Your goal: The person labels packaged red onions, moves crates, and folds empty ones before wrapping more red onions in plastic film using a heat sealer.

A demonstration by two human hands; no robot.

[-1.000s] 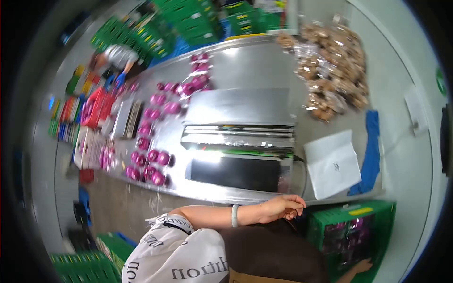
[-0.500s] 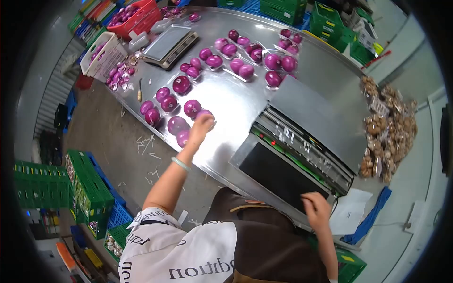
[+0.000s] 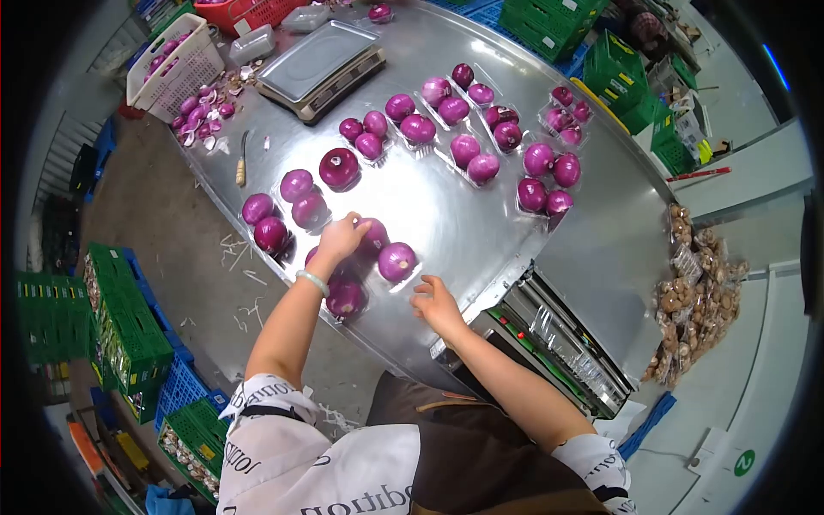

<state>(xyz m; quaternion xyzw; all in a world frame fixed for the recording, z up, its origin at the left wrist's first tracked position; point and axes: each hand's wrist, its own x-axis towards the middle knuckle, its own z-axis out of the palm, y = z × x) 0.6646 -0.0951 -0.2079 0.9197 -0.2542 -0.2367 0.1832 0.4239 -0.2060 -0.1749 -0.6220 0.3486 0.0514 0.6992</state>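
My left hand (image 3: 343, 239) reaches over the table, its fingers bent against the far end of a clear tray holding two red onions (image 3: 397, 262). Part of the upper onion is hidden by that hand. Under my left wrist lies another pair of red onions (image 3: 346, 297), partly covered by the hand. My right hand (image 3: 436, 305) hovers just right of the first tray, fingers apart and holding nothing. Beyond my left hand sit more trayed onions (image 3: 297, 184) and a single large dark onion (image 3: 339, 168).
A wrapping machine (image 3: 558, 343) stands to the right of my right hand. Farther off are a scale (image 3: 319, 69), a knife (image 3: 241, 163), onion peelings (image 3: 202, 116) and several packed trays (image 3: 549, 176). Bagged brown produce (image 3: 699, 292) lies at the far right.
My right hand has come from the wrapping machine's front to beside the onion tray. My left hand has shifted from the tray's near onion to its far end. The view has shifted too.
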